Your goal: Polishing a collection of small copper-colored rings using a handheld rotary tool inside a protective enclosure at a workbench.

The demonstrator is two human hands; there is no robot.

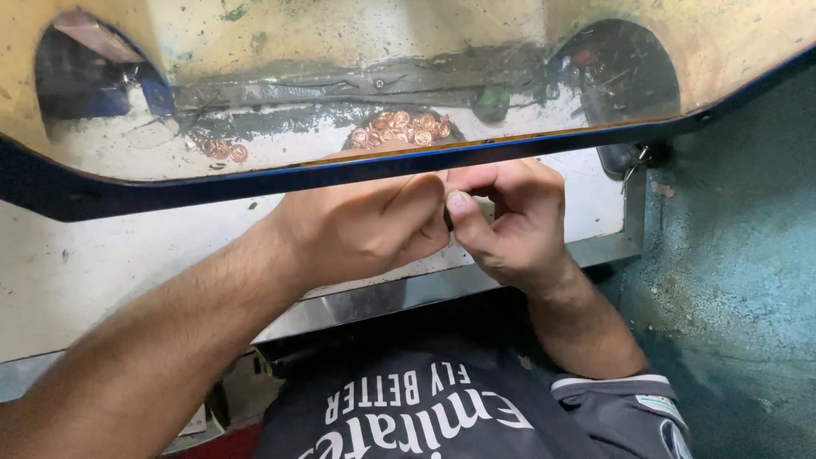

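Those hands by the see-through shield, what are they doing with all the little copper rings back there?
A person sits at a white workbench. The left hand and right hand are pressed together, pinching something tiny and dark between the fingertips; it is too small to tell what. Just above them hangs a scratched clear shield with a blue edge. Behind it lies a pile of small copper rings, and a few more sit off to the left.

Copper-coloured rings (406,129), yellowed shield (340,51) edged dark blue, white worktop (76,272), teal wall (739,255), dark grey shirt (442,416)
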